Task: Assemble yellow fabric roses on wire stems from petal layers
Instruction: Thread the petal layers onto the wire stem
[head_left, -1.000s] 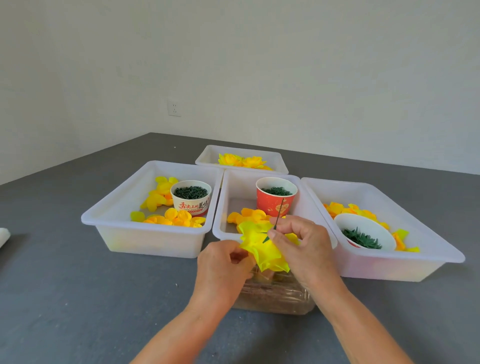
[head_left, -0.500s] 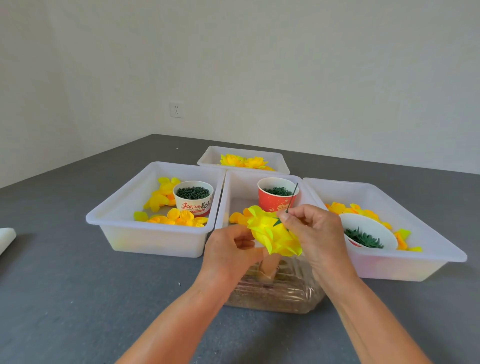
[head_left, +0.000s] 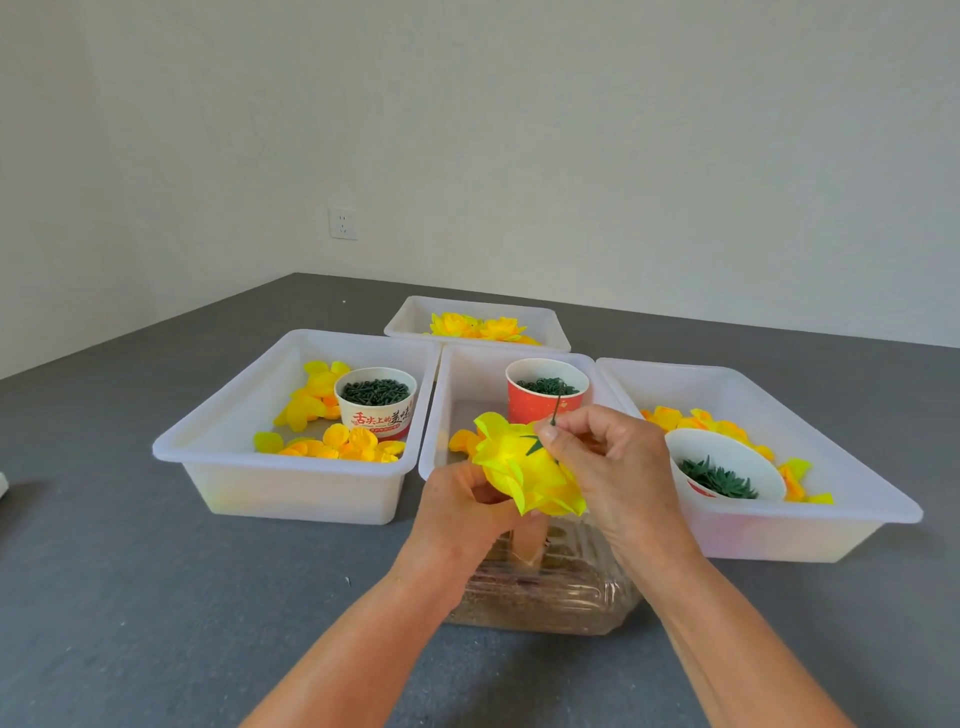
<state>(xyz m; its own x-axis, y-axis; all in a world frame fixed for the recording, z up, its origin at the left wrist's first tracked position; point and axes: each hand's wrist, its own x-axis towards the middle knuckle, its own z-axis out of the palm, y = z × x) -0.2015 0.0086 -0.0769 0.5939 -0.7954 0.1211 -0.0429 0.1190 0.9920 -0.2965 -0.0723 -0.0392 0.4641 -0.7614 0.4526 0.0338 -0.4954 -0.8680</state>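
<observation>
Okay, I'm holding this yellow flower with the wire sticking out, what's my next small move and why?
Probably slide the green calyx snug against the petals: your right hand pinches the wire stem above it, while your left hand grips the flower from below.

The yellow rose (head_left: 524, 467) has tilted leftward, green calyx (head_left: 535, 445) now showing.

rose (head_left: 524, 470): yellow, petals layered (green calyx showing) | wire stem (head_left: 557, 409): thin, pointing up
</observation>
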